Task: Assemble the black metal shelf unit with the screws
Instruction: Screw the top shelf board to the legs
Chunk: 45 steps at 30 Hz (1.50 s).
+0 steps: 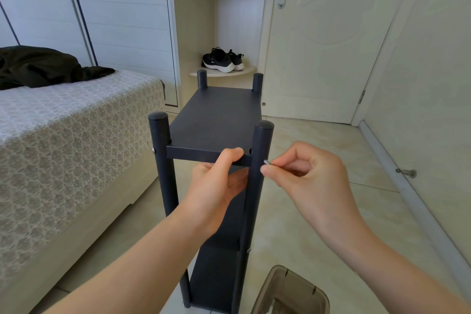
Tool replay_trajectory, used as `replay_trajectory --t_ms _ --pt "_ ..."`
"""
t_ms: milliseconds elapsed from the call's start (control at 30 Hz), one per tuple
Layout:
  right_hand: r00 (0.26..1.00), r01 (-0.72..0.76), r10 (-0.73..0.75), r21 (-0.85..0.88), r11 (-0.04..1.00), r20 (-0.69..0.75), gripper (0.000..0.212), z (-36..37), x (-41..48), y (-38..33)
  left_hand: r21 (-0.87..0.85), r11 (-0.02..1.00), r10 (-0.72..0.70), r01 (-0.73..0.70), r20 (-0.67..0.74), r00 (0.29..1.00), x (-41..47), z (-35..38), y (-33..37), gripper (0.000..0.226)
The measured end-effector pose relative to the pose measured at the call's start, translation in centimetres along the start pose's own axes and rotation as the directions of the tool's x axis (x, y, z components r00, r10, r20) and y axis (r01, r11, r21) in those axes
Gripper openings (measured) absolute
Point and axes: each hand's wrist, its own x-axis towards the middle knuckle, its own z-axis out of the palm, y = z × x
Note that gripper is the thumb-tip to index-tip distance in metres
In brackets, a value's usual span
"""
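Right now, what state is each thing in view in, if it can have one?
Shelf unit: upright on the floor.
Top board: in place between the posts, its front edge gripped by the left hand.
Screw: pinched by the right hand, tip at the right front post, head standing out.
Left-post screw: seated.
Door: closed.

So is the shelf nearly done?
Looks close. All four posts stand, the top shelf sits between them, and a screw head shows on the near left post. Now the left hand steadies the shelf's front edge while the right hand pinches a screw at the near right post. That one needs tightening; the far corners' screws can't be seen.
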Motion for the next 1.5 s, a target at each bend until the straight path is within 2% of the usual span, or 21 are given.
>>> replay_trajectory --t_ms 167,333,433,600,867,1033,1167,1333,1500 --pt "0.995 0.078 -0.087 -0.139 0.987 -0.056 0.022 0.2 -0.3 0.1 -0.003 1.0 0.007 -0.007 -0.036 0.999 0.0 0.3 -0.2 0.015" --pt "1.0 0.025 -0.025 -0.03 0.999 0.0 0.022 0.2 0.2 0.4 0.0 1.0 -0.007 0.007 -0.037 0.999 0.1 0.1 -0.1 0.015" --pt "0.998 0.061 -0.06 -0.063 0.996 0.006 0.02 0.2 0.2 0.6 -0.028 0.999 -0.032 0.031 -0.038 0.999 0.1 0.0 -0.1 0.027" --pt "0.996 0.086 -0.085 -0.079 0.993 0.013 0.019 0.2 0.6 0.7 -0.025 1.0 -0.016 0.016 -0.001 1.0 -0.1 0.0 -0.1 0.017" --pt "0.998 0.035 -0.03 -0.077 0.996 0.062 0.02 0.3 1.0 0.4 -0.025 1.0 -0.001 0.002 0.015 1.0 -0.1 -0.1 0.0 0.021" --pt "0.985 -0.022 0.036 -0.079 0.997 0.167 0.01 -0.6 1.1 0.4 -0.026 1.0 0.005 -0.004 0.048 0.999 -0.1 -0.3 0.0 0.022" --pt "0.974 -0.008 0.014 -0.025 1.0 0.225 0.012 -1.4 1.4 0.3 -0.01 1.0 0.01 -0.009 0.064 0.998 -0.1 -0.4 -0.1 0.025" --pt "0.976 -0.008 0.014 -0.028 1.0 0.218 0.009 -1.2 1.8 0.5 -0.01 1.0 0.024 -0.023 0.084 0.996 -0.3 -0.4 0.0 0.03" --pt "0.981 -0.034 0.037 -0.02 0.999 0.193 0.01 -1.0 2.3 0.7 0.0 0.999 0.044 -0.044 0.069 0.997 -0.2 -0.5 0.0 0.025"
